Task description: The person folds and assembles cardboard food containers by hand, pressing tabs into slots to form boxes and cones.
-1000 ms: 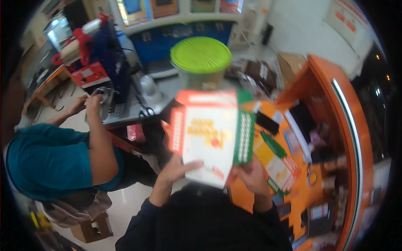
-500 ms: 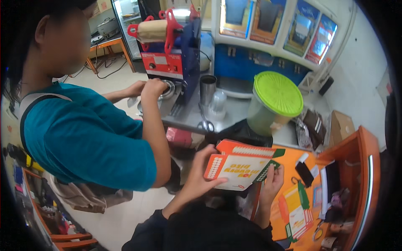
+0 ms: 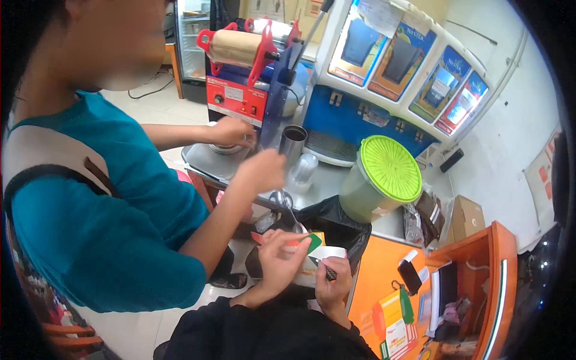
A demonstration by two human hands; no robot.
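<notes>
My left hand (image 3: 278, 264) pinches a green flap of a small printed cardboard box (image 3: 309, 271), white with orange and green parts. Lower on the box's right side, my right hand (image 3: 334, 281) grips its wall with thumb and fingers. The box is partly folded, and my fingers hide much of it. A co-worker in a teal shirt (image 3: 135, 198) stands at my left; one of their hands (image 3: 264, 172) reaches past the counter edge above the box. Between that hand and mine is a shiny metal utensil (image 3: 295, 225), its kind unclear.
A lime-lidded tub (image 3: 390, 169) stands beyond my hands, near a black bin bag (image 3: 351, 231). On the orange counter (image 3: 375, 258) lie flat printed cartons (image 3: 396, 324) and a phone (image 3: 410, 276). A red sealing machine (image 3: 237, 99), a steel cup (image 3: 293, 144) and a drink dispenser (image 3: 360, 114) stand farther back.
My hands have come closer together, and the box has turned and been folded more in them. The co-worker's arm has swung right, nearer to my hands. The whole view has shifted.
</notes>
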